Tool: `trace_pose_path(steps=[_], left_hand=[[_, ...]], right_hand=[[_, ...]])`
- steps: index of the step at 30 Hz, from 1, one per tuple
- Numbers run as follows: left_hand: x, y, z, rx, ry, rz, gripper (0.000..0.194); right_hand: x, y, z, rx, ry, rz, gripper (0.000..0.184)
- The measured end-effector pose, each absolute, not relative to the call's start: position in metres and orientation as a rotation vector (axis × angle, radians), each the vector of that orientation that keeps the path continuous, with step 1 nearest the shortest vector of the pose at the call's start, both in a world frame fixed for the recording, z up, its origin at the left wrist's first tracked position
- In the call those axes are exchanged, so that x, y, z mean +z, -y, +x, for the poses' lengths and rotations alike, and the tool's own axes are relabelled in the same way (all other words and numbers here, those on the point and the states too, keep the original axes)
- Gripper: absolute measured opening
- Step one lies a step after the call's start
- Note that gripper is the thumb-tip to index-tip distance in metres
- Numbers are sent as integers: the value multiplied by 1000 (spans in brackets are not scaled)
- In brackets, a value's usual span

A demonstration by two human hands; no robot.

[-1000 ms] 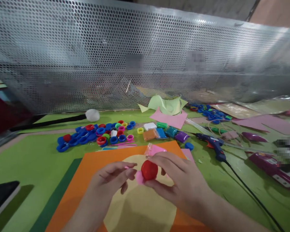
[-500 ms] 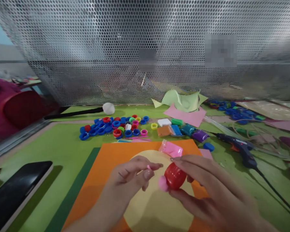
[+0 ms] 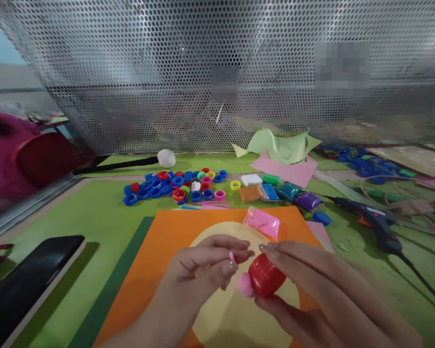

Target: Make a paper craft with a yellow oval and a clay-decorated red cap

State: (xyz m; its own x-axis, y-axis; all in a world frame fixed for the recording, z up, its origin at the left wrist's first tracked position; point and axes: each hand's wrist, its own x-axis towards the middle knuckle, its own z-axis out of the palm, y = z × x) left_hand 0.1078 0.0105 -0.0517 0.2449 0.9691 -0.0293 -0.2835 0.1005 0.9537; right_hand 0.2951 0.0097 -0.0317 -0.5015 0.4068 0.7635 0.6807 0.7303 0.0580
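Observation:
Between the thumb and fingers of my right hand (image 3: 311, 285) is a red bottle cap (image 3: 267, 275). A pink clay ball (image 3: 245, 284) sticks to the cap's left side. My left hand (image 3: 203, 270), just left of it, pinches a small pink piece of clay (image 3: 232, 257) between thumb and forefinger; the two hands are slightly apart. Below them lies a pale yellow paper circle (image 3: 217, 309) on an orange sheet (image 3: 137, 285). Beyond the hands, a packet of pink clay (image 3: 263, 223) rests on the sheet.
Colourful bottle caps (image 3: 155, 186) spread behind the sheet, beside clay packets (image 3: 290, 191). A black phone (image 3: 36, 280) lies at left. At right is a glue gun (image 3: 375, 224) with its cord. A perforated metal panel (image 3: 159, 87) stands at the back.
Both hands have shifted a little right in the view, still holding the cap and the small clay piece. My left fingertips are somewhat nearer the cap. The whole view has shifted slightly.

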Motion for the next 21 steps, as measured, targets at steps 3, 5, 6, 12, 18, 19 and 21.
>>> trace_pose_path(steps=[3,5,6,12,18,19,21], left_hand=[[-51,-10,108,1095,-863,1032,9],[-50,-9,108,1097,-857,1047,10],[-50,-9,109,1099,-859,1058,11],[-49,-6,109,1075,-875,1119,11],[-49,-6,110,1056,-893,1112,13],[-48,-6,111,1052,-891,1104,14],[-47,-6,112,1044,-889,1097,15]], right_hand=[[-32,-11,296,-434,2198,-817,24],[-33,-10,297,-444,2197,-813,24],[-33,-10,297,-447,2191,-817,24],[-33,-10,298,-466,2185,-794,25],[-33,-14,294,-462,2181,-794,22],[-33,-15,294,-466,2178,-803,22],[-33,-15,293,-477,2173,-803,21]])
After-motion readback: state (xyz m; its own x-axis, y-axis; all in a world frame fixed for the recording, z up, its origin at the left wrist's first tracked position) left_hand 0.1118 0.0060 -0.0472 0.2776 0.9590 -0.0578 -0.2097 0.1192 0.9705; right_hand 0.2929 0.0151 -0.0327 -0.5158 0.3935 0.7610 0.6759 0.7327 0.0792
